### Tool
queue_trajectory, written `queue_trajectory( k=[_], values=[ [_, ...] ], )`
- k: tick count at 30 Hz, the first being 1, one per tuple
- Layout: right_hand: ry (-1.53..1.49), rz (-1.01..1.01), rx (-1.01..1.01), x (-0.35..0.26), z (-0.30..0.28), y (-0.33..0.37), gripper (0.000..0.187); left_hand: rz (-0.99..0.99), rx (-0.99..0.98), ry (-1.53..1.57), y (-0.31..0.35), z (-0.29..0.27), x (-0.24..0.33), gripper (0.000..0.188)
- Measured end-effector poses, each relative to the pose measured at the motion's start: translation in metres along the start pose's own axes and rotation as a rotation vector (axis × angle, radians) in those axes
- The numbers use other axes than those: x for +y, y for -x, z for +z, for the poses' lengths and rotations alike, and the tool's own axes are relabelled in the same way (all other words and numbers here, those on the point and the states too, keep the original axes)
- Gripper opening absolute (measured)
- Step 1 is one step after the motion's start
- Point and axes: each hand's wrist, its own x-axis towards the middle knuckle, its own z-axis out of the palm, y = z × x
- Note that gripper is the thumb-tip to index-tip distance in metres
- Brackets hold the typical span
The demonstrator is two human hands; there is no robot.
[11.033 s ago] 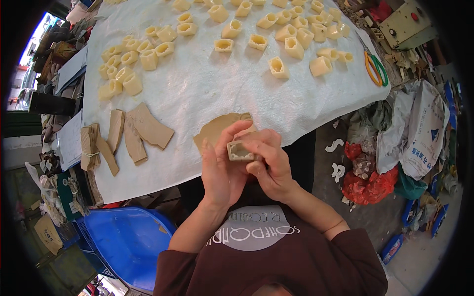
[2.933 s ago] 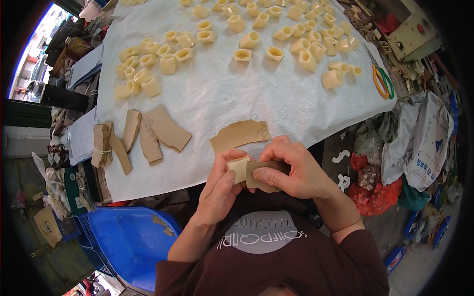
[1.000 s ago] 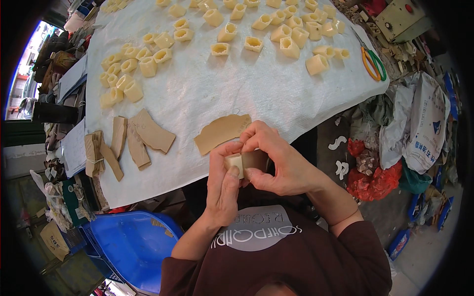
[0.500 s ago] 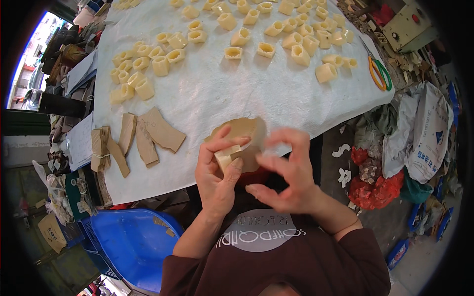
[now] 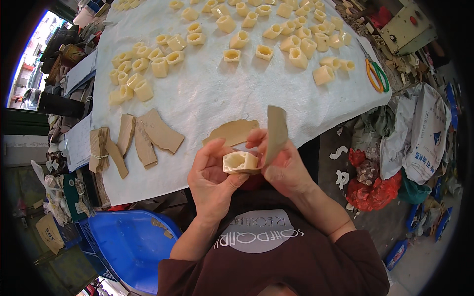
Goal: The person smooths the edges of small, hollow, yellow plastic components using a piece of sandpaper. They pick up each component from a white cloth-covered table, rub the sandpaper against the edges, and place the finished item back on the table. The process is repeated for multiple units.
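My left hand (image 5: pixel 210 180) grips a pale yellow hollow block (image 5: pixel 239 162) between thumb and fingers, its ragged opening turned upward toward me. Close beside it, my right hand (image 5: pixel 287 172) holds a stiff tan strip (image 5: pixel 276 132) that stands upright from the fingers. Some right fingertips are near or against the block's right side; whether they touch it I cannot tell. Just beyond both hands, a wider tan sheet piece (image 5: pixel 231 131) with a wavy edge lies at the table's near edge.
A white-covered table (image 5: pixel 207 93) carries many similar hollow blocks (image 5: pixel 239 39) toward its far side. More tan strips (image 5: pixel 145 143) lie at left, some tied in a bundle. Scissors (image 5: pixel 377 76) rest at the right edge. A blue tub (image 5: pixel 133 246) stands lower left; plastic bags (image 5: pixel 375 190) sit at right.
My right hand has closed on a tan strip and lifted it upright beside the block. My left hand has turned the block so its opening shows.
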Motion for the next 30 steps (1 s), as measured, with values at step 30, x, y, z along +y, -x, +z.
queue_trajectory(
  k=[30],
  values=[
    [0.218,-0.09,-0.025,-0.009,-0.006,0.001,0.028,0.099,-0.108,-0.185,0.0,0.014,-0.006,0.063]
  ],
)
